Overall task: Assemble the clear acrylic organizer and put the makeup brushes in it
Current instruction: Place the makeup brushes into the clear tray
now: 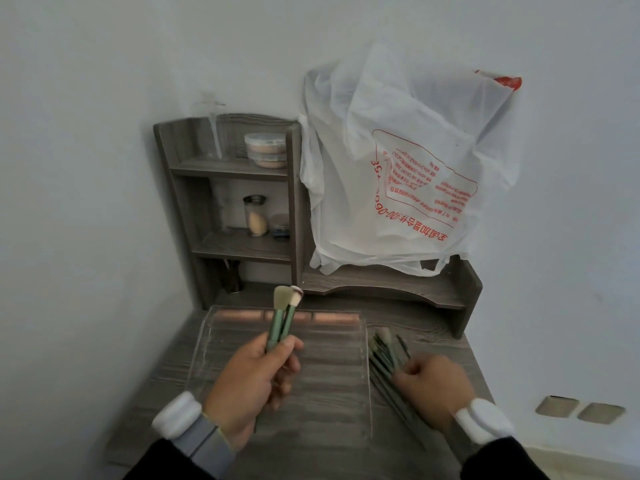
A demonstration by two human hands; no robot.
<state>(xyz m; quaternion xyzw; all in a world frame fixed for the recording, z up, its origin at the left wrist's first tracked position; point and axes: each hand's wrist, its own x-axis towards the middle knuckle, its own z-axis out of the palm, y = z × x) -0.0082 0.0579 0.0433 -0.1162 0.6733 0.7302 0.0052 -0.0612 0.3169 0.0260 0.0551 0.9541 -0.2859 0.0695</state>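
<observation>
Two brushes: green handles, bristles up, clamped upright in the left hand above the clear tray.
Tray: flat on the grey desk, between the hands, looks empty.
Loose brushes: a pile just right of the tray, bristles away from the person.
Right hand: curled down on that pile; whether it grips one, I cannot tell.
Tip: pick one handle at a time, keep bristles aligned, then lay them in the tray.
Beyond: shelf, white bag.
</observation>
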